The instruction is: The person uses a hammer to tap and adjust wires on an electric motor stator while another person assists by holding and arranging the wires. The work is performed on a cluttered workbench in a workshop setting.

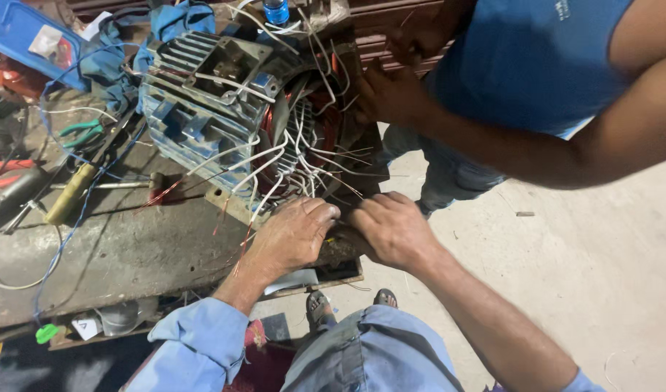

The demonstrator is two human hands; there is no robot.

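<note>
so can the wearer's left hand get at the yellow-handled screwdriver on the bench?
Probably yes. The left hand rests at the motor's open end, and the bench between it and the yellow-handled screwdriver holds only loose wires.

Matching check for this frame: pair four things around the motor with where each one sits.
1. left hand
2. right hand
3. green pliers
4. co-worker's hand

a. bench, left of the motor
b. motor's lower edge, under the white leads
c. far rim of the motor's open end
d. bench corner, right of the other hand

Pairs: 1-b, 2-d, 3-a, 4-c
</note>
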